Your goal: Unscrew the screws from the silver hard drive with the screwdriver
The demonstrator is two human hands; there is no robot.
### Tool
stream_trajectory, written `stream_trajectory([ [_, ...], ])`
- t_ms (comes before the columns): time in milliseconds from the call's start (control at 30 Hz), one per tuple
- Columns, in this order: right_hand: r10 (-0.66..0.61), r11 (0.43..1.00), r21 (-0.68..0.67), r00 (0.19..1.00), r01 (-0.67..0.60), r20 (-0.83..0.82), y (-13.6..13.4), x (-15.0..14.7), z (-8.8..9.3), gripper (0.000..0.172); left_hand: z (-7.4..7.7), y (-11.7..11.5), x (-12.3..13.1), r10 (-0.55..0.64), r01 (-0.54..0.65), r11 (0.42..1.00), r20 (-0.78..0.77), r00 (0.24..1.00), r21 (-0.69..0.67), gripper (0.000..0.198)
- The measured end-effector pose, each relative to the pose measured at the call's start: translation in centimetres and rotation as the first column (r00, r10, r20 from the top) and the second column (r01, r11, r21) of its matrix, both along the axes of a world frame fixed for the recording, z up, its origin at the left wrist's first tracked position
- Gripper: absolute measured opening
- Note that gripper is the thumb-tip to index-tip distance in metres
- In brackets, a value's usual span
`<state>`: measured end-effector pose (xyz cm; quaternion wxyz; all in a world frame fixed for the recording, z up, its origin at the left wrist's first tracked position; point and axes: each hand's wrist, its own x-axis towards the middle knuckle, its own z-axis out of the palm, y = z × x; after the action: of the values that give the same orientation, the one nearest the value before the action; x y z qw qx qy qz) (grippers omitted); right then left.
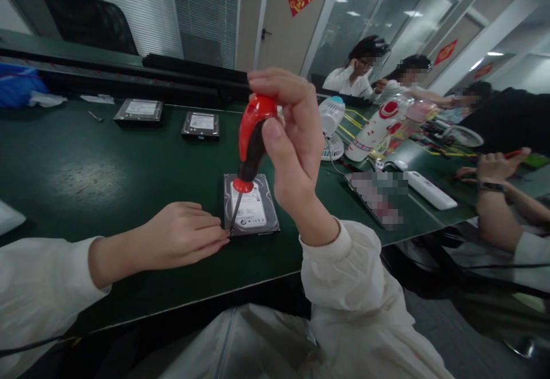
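A hard drive (254, 210) with a white label lies flat on the green table (86, 178) in front of me. My right hand (294, 144) is closed round the top of a red and black screwdriver (250, 144), held upright with its tip on the drive's near left corner. My left hand (183, 236) rests on the table beside that corner, fingers together, their tips touching the drive's edge near the screwdriver tip.
Two more hard drives (138, 110) (200, 125) lie farther back on the table. A small white fan (332, 124), a white and red bottle (376, 128) and a white flat device (431, 190) stand to the right. Other people sit at the right; one person's hand (494, 167) is close by.
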<state>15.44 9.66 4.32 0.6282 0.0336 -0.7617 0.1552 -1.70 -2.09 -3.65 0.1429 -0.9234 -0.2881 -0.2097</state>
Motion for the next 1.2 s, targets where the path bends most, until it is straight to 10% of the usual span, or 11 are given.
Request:
stream_trajectory([
  [300, -0.142, 0.990, -0.030, 0.989, 0.140, -0.047, -0.32, -0.06, -0.18, 0.031, -0.14, 0.07, 0.07, 0.008, -0.008, 1.000, 0.009, 1.000, 0.003, 0.016],
  [867, 0.086, 0.995, -0.047, 0.996, -0.085, 0.016, -0.07, 0.09, -0.34, 0.030, -0.04, 0.09, 0.08, 0.006, -0.006, 1.000, 0.000, 1.000, -0.004, 0.017],
  [1067, -0.169, 0.979, -0.111, 0.986, 0.168, -0.003, -0.76, 0.08, -0.29, 0.033, -0.06, 0.05, 0.05, 0.006, -0.006, 1.000, 0.002, 1.000, -0.005, 0.018],
  [1200, 0.022, 0.995, -0.094, 1.000, -0.022, 0.002, -0.43, 0.03, -0.27, 0.031, 0.08, -0.01, 0.06, 0.012, -0.012, 1.000, 0.000, 1.000, -0.001, 0.019],
])
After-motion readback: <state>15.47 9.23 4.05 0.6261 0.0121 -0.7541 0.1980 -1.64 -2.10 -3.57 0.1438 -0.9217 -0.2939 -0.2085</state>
